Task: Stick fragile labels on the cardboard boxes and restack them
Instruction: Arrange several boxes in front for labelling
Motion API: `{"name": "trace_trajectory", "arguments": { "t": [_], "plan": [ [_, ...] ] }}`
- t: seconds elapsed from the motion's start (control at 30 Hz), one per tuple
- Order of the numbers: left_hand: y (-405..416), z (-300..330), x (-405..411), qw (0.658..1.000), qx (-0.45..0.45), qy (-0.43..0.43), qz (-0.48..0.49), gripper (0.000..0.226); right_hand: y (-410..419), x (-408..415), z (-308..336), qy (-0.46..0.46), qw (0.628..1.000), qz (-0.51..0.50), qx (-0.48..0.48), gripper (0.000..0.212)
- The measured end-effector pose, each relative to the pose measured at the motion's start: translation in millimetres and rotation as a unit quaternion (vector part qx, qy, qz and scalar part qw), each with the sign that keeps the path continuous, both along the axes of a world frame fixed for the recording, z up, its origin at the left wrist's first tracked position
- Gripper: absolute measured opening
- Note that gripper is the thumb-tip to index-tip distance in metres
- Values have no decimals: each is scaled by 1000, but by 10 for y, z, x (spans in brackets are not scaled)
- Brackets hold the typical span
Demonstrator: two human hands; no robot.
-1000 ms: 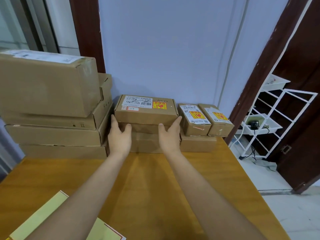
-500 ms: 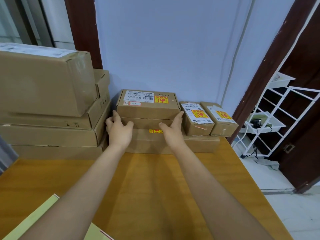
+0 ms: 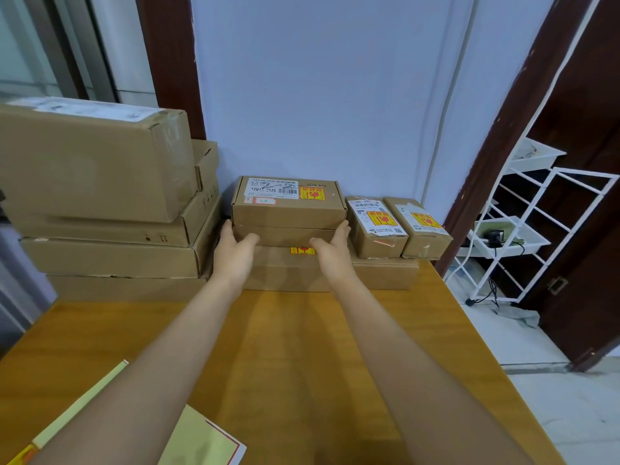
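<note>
A smooth wooden tabletop point(image 3: 302, 347) carries a tall stack of plain matte cardboard boxes point(image 3: 110, 203) at the far left. Beside it, the top box point(image 3: 288, 204), a flat rectangular carton with a yellow fragile label point(image 3: 312, 193), sits on a middle stack. The left hand point(image 3: 235, 255) and right hand point(image 3: 333, 251) press its lower corners, grip loose, fingers nearly straight. Two small taped boxes point(image 3: 399, 226) stand just right.

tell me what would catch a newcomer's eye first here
Two bare hands, left hand and right hand, flank a flat brown cardboard box with a yellow-and-red fragile label at the centre stack. A taller stack of plain brown boxes stands left on the wooden table.
</note>
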State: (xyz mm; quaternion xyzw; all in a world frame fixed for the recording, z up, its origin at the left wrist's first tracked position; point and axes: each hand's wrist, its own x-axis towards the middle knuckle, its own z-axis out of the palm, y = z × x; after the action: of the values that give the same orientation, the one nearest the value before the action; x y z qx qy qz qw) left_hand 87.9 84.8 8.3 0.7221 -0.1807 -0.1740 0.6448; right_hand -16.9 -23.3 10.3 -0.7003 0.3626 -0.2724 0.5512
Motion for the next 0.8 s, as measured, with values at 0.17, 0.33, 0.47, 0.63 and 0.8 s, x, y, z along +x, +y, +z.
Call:
{"name": "trace_trajectory", "arguments": {
  "t": [0.17, 0.33, 0.47, 0.63, 0.8],
  "plan": [
    [175, 66, -271, 999, 38, -29, 8, 42, 230, -311, 80, -20, 999, 32, -34, 63],
    [386, 99, -770, 996, 48, -76, -6, 22, 505, -736, 111, 29, 992, 22, -119, 37],
    [684, -34, -1193, 989, 83, -96, -80, 9, 704, -1140, 62, 79, 982, 8, -169, 22],
    [1037, -211, -1485, 956, 198, -126, -175, 10, 827, -1717, -20, 173, 964, 7, -202, 21],
    [1280, -226, -1690, 888, 338, -59, -305, 45, 807, -2263, -97, 294, 938, 4, -185, 24]
  ]
}}
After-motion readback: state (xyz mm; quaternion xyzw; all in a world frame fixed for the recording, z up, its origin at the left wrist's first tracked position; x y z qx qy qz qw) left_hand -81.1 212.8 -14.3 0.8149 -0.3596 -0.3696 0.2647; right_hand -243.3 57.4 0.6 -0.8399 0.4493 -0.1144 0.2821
